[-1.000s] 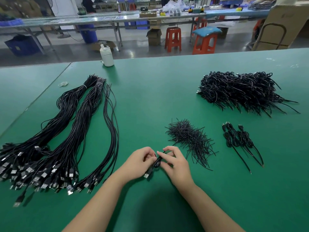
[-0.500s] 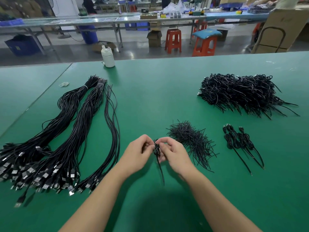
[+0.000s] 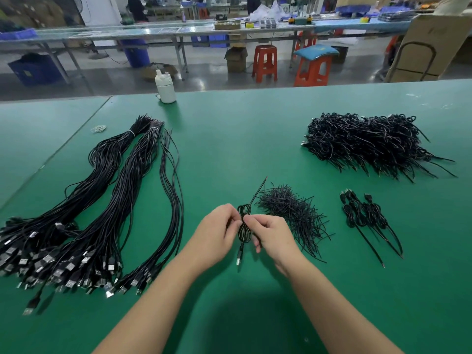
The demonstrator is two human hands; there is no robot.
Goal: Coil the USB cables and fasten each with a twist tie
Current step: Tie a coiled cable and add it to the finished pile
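A person's two bare hands meet over a green work table (image 3: 229, 149), seen from a head-worn camera looking down. Between them is one coiled USB cable (image 3: 244, 229), folded into a narrow hank whose long axis runs away from the person: a small loop sticks out beyond the fingers, a bare wire tail angles off up and to the right, and the USB plug hangs nearest the body. The left hand (image 3: 217, 233) pinches the waist of the hank from the left with curled fingers; the right hand (image 3: 270, 232) pinches the same spot from the right, thumb and forefinger closed at the waist, where a twist tie would sit, though the tie itself is too thin to make out. Both hands are equally near the cable; it lies directly between them, held just above the table. Judging by this, the coming move is twisting at the waist, across the hank's long axis. Just right of the right hand lies a loose heap of twist ties (image 3: 293, 213). Further right are a few finished coils (image 3: 365, 213), and beyond them a large pile of finished coils (image 3: 370, 144). Well to the left lie long bundles of uncoiled cables (image 3: 102, 213). No boxes or bins hold anything on this table; a white bottle (image 3: 165, 86) stands at its far edge
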